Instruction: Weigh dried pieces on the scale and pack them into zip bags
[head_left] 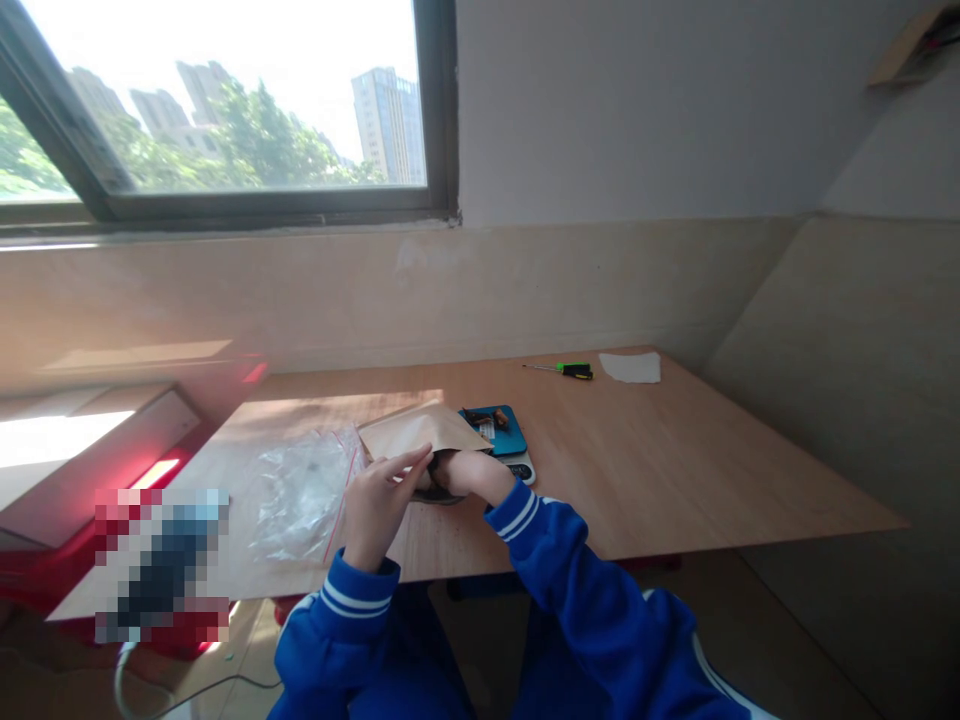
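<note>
Okay, at the wooden surface [675, 470] the right hand [466, 474] is pushed in at the mouth of a kraft paper pouch [420, 430], its fingers hidden, so whether they're pinching anything I can't tell. The left hand [379, 505] is right beside it, fingers loosely spread and curving toward the pouch's lower edge, with nothing clearly pinched. Both blue sleeves [525, 515] carry white stripes. Below the hands, a dark rounded object [433, 496] peeks out, mostly blocked by them. Just behind the pouch, a blue tray [504, 425] holding dark brown pieces [484, 418] rests on a digital scale [519, 467], with the pouch overlapping the tray's edge. To the left lies a crumpled clear zip bag [300, 497] with a red seal line. Farther back, a green-and-black-handled screwdriver [562, 370] sits near a white paper sheet [630, 367], while a pixelated, unreadable object [161, 560] covers the near left corner.
</note>
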